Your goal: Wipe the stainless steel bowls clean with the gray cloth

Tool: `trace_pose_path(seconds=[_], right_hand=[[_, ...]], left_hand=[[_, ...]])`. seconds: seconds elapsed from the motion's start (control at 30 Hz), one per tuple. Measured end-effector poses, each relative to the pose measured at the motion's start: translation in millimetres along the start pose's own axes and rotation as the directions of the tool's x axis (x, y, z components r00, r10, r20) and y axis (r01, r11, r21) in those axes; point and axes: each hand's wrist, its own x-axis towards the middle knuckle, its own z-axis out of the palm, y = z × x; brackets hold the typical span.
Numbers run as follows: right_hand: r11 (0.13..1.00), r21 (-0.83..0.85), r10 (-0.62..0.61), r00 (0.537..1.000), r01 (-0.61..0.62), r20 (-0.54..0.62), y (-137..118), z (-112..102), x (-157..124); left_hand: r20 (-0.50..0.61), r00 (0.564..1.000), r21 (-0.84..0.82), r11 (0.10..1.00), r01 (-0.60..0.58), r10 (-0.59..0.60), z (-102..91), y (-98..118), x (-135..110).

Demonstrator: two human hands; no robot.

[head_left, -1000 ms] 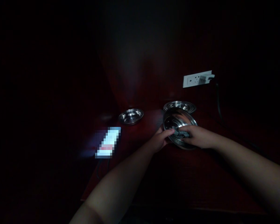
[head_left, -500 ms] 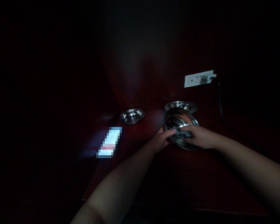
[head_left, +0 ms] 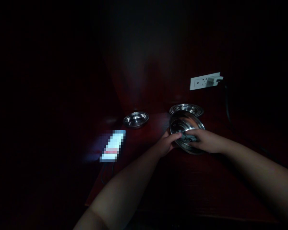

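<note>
1. Slippage looks the nearest risk. The left hand (head_left: 166, 143) pinches the 9 o'clock rim of a round stainless-steel dish (head_left: 182, 123), thumb over the edge, holding it tilted up off the dark red wooden table (head_left: 194, 185). Smooth metal gripped at one edge could twist loose.
2. The right hand (head_left: 205, 140) lies flat-fingered at the dish's 4 o'clock and presses a crumpled grey cloth (head_left: 188, 137) into the hollow. A hard push against that one-sided hold could tip the dish onto the table.
3. Light is very poor, so edges and gaps are hard to judge.
4. At 9 o'clock from the dish, well apart, a lit rectangular phone (head_left: 112, 146) lies on the table near the left forearm, where a sideways sweep could knock it.
5. At 10 o'clock sits a small shallow steel bowl (head_left: 136, 119), apart from both hands.
6. At 12 o'clock, just behind the held dish, rests a second flat steel plate (head_left: 186, 108). The tilted rim could clatter against it.
7. Farthest, at 1 o'clock, a white wall socket (head_left: 199, 83) carries a white plug (head_left: 216, 78), and its black cable (head_left: 227, 102) hangs down to the right.
</note>
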Motion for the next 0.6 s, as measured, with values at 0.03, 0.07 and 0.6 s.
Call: trace_pose_path(seconds=[0.03,0.07,0.6], right_hand=[[1.000,-0.002,0.002,1.000,-0.002,0.002,-0.1,0.0,0.0],[1.000,-0.003,0.001,1.000,-0.001,0.003,-0.3,0.0,-0.1],[1.000,-0.011,0.007,1.000,-0.007,0.014,-2.3,-0.9,0.1]], left_hand=[[-0.001,1.000,-0.003,1.000,0.003,-0.003,0.0,-0.1,0.1],[-0.005,1.000,-0.005,1.000,0.004,-0.004,0.1,-0.2,0.1],[-0.010,1.000,0.025,1.000,0.000,0.000,0.1,0.2,-0.3]])
